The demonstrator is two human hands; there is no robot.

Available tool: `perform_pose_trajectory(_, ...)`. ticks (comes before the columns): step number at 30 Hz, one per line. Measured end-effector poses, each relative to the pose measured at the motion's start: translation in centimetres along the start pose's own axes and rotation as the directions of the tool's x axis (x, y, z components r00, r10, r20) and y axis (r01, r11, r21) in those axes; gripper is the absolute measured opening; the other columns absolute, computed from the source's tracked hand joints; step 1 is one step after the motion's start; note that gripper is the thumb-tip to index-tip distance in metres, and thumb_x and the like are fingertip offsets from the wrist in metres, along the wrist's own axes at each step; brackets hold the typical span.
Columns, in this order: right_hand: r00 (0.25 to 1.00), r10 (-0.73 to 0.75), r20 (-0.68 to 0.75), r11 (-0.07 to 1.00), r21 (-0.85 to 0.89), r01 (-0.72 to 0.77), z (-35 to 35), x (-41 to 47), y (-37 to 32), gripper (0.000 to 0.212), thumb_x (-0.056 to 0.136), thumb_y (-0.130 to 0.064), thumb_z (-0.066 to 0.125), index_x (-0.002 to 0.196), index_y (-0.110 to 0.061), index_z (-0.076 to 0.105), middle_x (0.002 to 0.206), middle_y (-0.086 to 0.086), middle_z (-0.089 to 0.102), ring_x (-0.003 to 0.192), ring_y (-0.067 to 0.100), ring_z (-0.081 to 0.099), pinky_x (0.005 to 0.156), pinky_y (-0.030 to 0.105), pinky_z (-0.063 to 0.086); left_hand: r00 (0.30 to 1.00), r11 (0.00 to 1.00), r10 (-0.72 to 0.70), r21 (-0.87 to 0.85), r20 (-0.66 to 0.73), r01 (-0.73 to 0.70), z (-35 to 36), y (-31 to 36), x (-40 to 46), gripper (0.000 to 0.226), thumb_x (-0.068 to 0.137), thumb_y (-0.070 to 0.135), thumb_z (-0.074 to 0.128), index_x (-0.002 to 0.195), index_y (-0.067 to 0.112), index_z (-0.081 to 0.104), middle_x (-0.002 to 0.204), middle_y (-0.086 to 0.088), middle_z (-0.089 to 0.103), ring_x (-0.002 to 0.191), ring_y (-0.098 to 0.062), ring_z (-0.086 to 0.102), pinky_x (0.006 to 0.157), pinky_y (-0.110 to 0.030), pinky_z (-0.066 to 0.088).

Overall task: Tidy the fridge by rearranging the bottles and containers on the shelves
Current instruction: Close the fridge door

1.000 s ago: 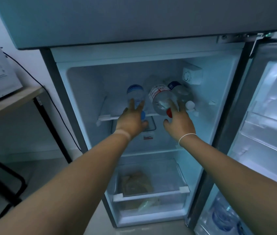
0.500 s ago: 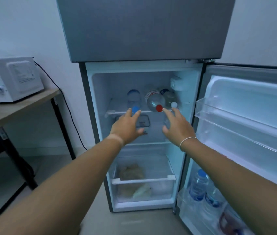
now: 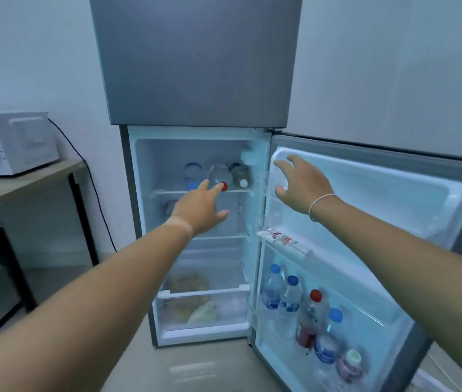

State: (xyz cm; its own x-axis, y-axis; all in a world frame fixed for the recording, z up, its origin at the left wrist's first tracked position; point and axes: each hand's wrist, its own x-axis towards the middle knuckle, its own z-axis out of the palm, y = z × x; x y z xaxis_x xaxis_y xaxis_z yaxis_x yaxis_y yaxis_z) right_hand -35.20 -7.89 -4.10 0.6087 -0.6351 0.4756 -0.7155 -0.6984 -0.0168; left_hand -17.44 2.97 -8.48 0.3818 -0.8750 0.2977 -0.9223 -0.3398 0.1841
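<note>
The fridge (image 3: 195, 80) is standing w/ its lower door (image 3: 379, 193) swung wide to the right, so both the shelves and the door racks are showing at once. On the left a microwave (image 3: 17, 142) is sitting on a wooden tabletop (image 3: 26, 182), well apart from the job. Inside, the upper shelf (image 3: 201, 190) is carrying three bottles lying on their sides, caps facing out: a blue-cap bottle (image 3: 193, 172), a red-cap bottle (image 3: 219, 175) and a white-cap bottle (image 3: 239, 175), side by side, prob. laid flat bc the shelf gap looks too low for them upright. Below, the crisper drawer (image 3: 204, 304) is holding bagged food, too blurred to name. The bottom door rack (image 3: 309, 315) is holding approx. six upright bottles packed close, which is keeping them from tipping. A flat carton (image 3: 283, 240) is lying along the middle door rack. The left hand (image 3: 198, 207) is reaching toward the shelf edge, fingers spread and empty, tips just below the red cap; touching or not, can't tell. The right hand (image 3: 300, 185) is hanging loose and empty in front of the top door rack, gripping nothing. Judging by this, the shelf bottles look sorted already.
</note>
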Motion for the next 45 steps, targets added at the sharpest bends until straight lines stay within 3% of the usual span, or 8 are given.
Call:
perform_pose_trajectory(2,0.993,0.109,-0.054,0.990,-0.084,-0.113,-6.0,-6.1,6.9,0.054,0.091,-0.028,0.049,0.142,-0.017,0.037,0.145,0.013,0.038,0.128,0.034,0.042,0.104,0.040,0.035,0.990,0.990,0.139,-0.018,-0.003,-0.139,-0.8,8.7,-2.9,0.065,0.093,0.040,0.051,0.150,0.022,0.025,0.157,-0.010,0.024,0.137,-0.029,0.039,0.106,-0.042,0.041)
perform_pose_trajectory(7,0.984,0.167,-0.061,0.982,-0.074,-0.171,-8.5,-6.2,10.3,0.054,0.090,-0.028,0.050,0.141,-0.015,0.039,0.143,0.013,0.040,0.124,0.036,0.045,0.103,0.041,0.038,0.983,0.982,0.185,-0.045,0.008,-0.185,-0.3,10.7,-3.0,0.061,0.092,0.037,0.051,0.147,0.019,0.031,0.154,-0.010,0.031,0.135,-0.030,0.042,0.108,-0.041,0.040)
perform_pose_trajectory(13,0.955,0.295,-0.036,0.930,-0.217,-0.295,-11.2,-9.8,17.7,0.054,0.089,-0.035,0.051,0.140,-0.017,0.041,0.136,0.012,0.048,0.119,0.034,0.051,0.100,0.040,0.039,0.916,0.916,0.394,-0.112,0.081,-0.384,1.2,18.7,-4.5,0.061,0.095,0.039,0.047,0.150,0.025,0.024,0.159,-0.005,0.022,0.145,-0.025,0.025,0.116,-0.041,0.029)
perform_pose_trajectory(21,0.962,0.270,-0.038,0.906,-0.329,-0.267,-11.7,-10.7,20.3,0.055,0.089,-0.039,0.045,0.142,-0.029,0.034,0.135,0.005,0.051,0.115,0.030,0.054,0.088,0.036,0.041,0.843,0.845,0.532,-0.107,0.083,-0.523,2.4,25.2,-4.9,0.060,0.095,0.039,0.046,0.150,0.023,0.025,0.158,-0.003,0.025,0.145,-0.023,0.024,0.117,-0.038,0.028)
perform_pose_trajectory(24,0.962,0.270,-0.053,0.872,-0.409,-0.267,-11.6,-11.1,21.0,0.055,0.090,-0.039,0.042,0.144,-0.033,0.029,0.134,0.005,0.052,0.111,0.031,0.055,0.078,0.033,0.038,0.848,0.839,0.530,-0.154,0.016,-0.522,2.9,25.6,-4.4,0.052,0.093,0.039,0.047,0.142,0.023,0.040,0.147,0.000,0.044,0.136,-0.022,0.036,0.109,-0.041,0.038)
perform_pose_trajectory(28,0.960,0.272,-0.064,0.890,-0.364,-0.276,-11.7,-11.0,20.6,0.053,0.090,-0.038,0.042,0.142,-0.033,0.035,0.136,0.005,0.053,0.117,0.032,0.054,0.093,0.036,0.042,0.870,0.847,0.488,-0.202,-0.071,-0.492,3.2,25.4,-4.2,0.039,0.092,0.041,0.047,0.126,0.024,0.056,0.131,0.002,0.059,0.122,-0.022,0.050,0.100,-0.039,0.045)
perform_pose_trajectory(39,0.961,0.269,-0.060,0.930,-0.243,-0.275,-13.7,-11.6,14.7,0.041,0.092,-0.029,0.044,0.132,-0.029,0.052,0.132,0.006,0.057,0.121,0.030,0.052,0.093,0.036,0.043,0.920,0.853,0.380,-0.349,-0.096,-0.388,1.4,20.8,-6.6,0.027,0.092,0.030,0.049,0.111,0.016,0.063,0.120,0.000,0.062,0.111,-0.018,0.057,0.096,-0.031,0.044)
perform_pose_trajectory(45,0.974,0.217,-0.067,0.971,-0.084,-0.222,-14.7,-11.7,8.6,0.031,0.085,-0.022,0.048,0.100,-0.009,0.072,0.108,0.014,0.069,0.102,0.035,0.061,0.087,0.036,0.053,0.967,0.828,0.247,-0.503,-0.068,-0.246,-0.8,15.2,-7.8,0.028,0.090,0.026,0.048,0.100,0.010,0.068,0.110,-0.005,0.068,0.106,-0.022,0.059,0.091,-0.029,0.041)
